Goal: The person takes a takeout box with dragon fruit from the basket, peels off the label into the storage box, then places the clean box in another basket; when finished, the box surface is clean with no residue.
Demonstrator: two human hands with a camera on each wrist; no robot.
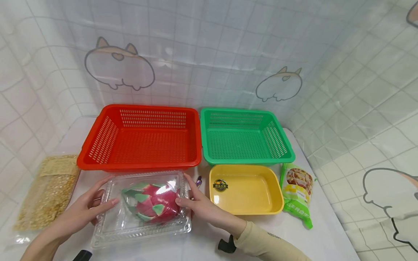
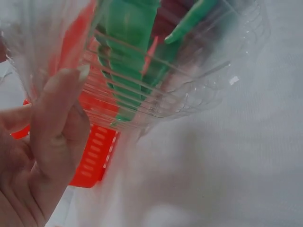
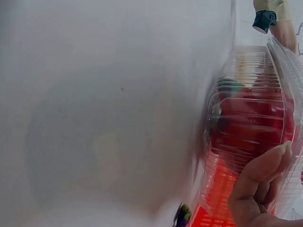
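Note:
A clear plastic clamshell box sits low in the middle of the head view, its lid down. Inside lies a dragon fruit, pink-red with green scales, toward the right half. My left hand grips the left side of the box, thumb over the lid and fingers curled at the edge. On the opposite side my right hand holds the box the same way, thumb on top. In the right wrist view the right hand pinches the ribbed rim, with the red fruit showing through the wall.
Behind the box stands a red basket, with a green basket beside it. A yellow tub is right of my right hand, near a green snack bag. A bag of yellow kernels lies left; a small purple object lies behind my right hand.

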